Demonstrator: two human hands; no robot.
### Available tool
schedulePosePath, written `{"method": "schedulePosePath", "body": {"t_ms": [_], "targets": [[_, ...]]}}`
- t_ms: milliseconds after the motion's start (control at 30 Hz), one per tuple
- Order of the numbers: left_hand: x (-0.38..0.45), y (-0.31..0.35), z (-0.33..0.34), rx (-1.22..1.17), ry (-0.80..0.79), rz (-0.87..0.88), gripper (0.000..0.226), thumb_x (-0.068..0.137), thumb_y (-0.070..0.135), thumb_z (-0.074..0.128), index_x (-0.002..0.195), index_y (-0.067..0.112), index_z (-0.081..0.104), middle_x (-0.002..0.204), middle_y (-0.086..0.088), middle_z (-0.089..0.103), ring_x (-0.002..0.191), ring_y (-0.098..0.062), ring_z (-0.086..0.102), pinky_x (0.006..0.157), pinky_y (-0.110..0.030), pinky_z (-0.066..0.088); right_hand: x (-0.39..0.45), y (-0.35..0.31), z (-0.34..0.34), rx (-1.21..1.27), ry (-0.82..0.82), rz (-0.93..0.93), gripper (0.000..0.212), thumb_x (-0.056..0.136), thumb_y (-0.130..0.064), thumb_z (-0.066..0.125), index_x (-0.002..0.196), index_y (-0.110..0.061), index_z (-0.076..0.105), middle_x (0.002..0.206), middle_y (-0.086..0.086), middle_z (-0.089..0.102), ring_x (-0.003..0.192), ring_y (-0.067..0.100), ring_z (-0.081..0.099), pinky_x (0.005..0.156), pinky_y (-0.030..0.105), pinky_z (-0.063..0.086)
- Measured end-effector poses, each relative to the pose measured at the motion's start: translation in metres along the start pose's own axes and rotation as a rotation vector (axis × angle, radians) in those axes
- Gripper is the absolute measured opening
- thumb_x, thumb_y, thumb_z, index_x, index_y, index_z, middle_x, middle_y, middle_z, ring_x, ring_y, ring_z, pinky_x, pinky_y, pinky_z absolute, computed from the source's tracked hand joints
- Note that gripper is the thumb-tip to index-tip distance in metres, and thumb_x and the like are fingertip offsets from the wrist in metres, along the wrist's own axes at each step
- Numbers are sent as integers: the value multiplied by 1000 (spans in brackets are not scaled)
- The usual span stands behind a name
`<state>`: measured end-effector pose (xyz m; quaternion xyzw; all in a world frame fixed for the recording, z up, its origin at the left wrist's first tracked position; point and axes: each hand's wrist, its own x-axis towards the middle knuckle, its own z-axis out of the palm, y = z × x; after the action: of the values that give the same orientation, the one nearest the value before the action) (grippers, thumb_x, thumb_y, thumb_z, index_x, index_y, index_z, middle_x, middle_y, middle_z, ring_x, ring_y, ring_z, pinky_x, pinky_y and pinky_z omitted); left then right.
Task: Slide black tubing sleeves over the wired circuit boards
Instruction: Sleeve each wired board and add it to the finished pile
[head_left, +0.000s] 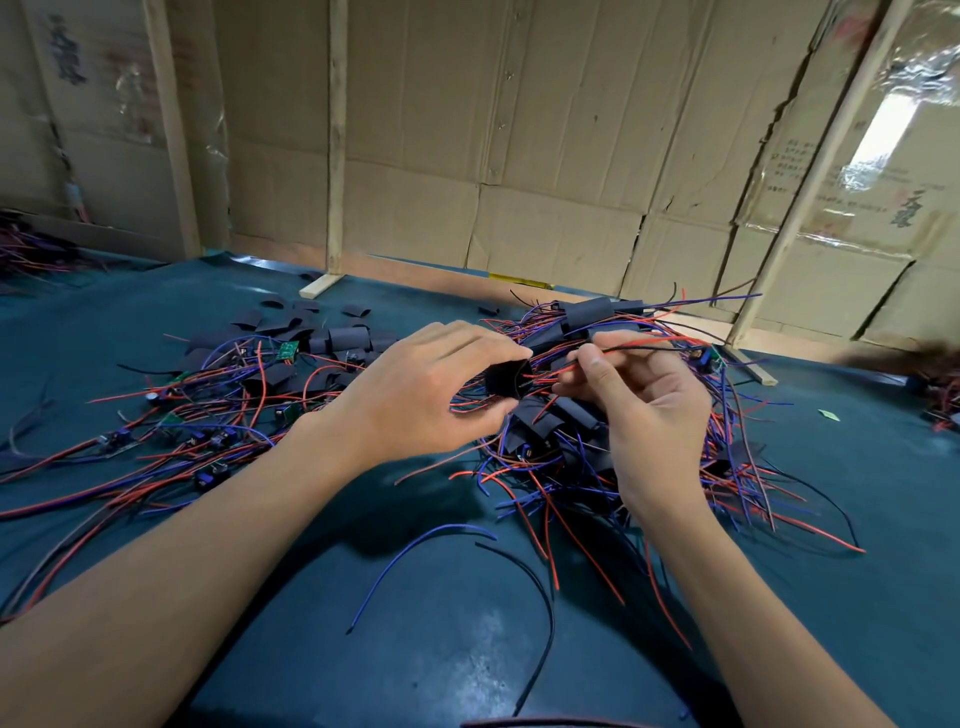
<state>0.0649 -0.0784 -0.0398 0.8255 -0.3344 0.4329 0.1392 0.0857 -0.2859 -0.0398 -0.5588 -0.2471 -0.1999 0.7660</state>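
Your left hand (415, 389) held a short black tubing sleeve (509, 378) between curled fingers and thumb, its open mouth turned rightward toward your other hand. Your right hand (639, 395) pinched a bundle of thin red and black wires (649, 347) between thumb and fingertips, just beside that mouth. The wires ran roughly level, left to right, and their small wired circuit board (702, 358) hung at the far right end, away from the sleeve. Sleeve axis and wire axis lay nearly in line, so I judge the free wire tips had to enter first. Both hands hovered above the tangled pile of sleeved boards (566, 426) on the dark teal table cover (441, 623).
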Motion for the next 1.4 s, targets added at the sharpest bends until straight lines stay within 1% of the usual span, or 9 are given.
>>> {"method": "schedulePosePath", "body": {"t_ms": [233,433,600,733,800,967,1100,1233,1400], "targets": [[0,1,2,18,6,1,41,86,21,74,123,6,67,115,-5,69,106,-25,65,89,-43,51,-3,-3,1,-87,23,-34,6,92,2,69,97,-1,68,79,22,66,67,25,71,70,31,59],[2,4,6,68,25,-8,38,89,26,73,119,4,68,108,-8,71,97,-28,66,82,-45,53,-11,7,9,-209,-96,-21,23,88,-1,75,82,-23,77,83,1,76,77,15,70,77,31,57],[2,3,9,72,29,35,21,90,17,73,106,4,73,95,-5,73,84,-27,68,73,-42,53,-10,10,9,-219,-121,116,16,90,-10,74,83,-23,81,73,3,73,59,13,61,59,22,50],[2,1,11,33,50,-1,14,90,12,72,101,4,74,90,-5,73,79,-26,67,72,-39,54,-5,5,8,-78,-143,307,12,94,-13,68,89,-11,78,82,2,71,52,18,50,51,30,46],[2,0,12,26,72,-31,12,90,11,71,100,4,74,88,-6,72,79,-26,67,74,-39,53,-2,0,8,-15,-152,392,21,96,-17,67,83,-2,70,70,5,64,49,18,47,45,28,43],[0,-6,8,67,182,-84,11,93,15,69,99,6,73,92,-2,72,82,-23,66,75,-39,51,2,-11,3,-25,-113,619,52,92,-45,68,111,2,67,61,2,49,44,13,45,34,22,31],[-1,-14,2,89,256,-112,11,95,15,67,100,6,72,92,-2,71,82,-23,65,77,-38,49,5,-14,1,139,-61,573,40,93,-40,66,111,-5,70,63,0,50,46,11,45,35,21,31],[-2,-17,-2,118,237,-111,11,95,16,67,99,6,72,91,-2,71,82,-24,65,74,-40,49,7,-16,-1,341,-9,475,20,93,-28,64,85,-15,77,67,1,55,53,13,52,42,23,40],[-4,-13,-1,53,162,-109,16,91,16,70,103,5,72,96,-3,71,85,-24,66,81,-39,53,3,-14,3,191,24,414,23,74,-30,78,80,-9,71,69,6,61,57,18,58,45,26,45]]}}
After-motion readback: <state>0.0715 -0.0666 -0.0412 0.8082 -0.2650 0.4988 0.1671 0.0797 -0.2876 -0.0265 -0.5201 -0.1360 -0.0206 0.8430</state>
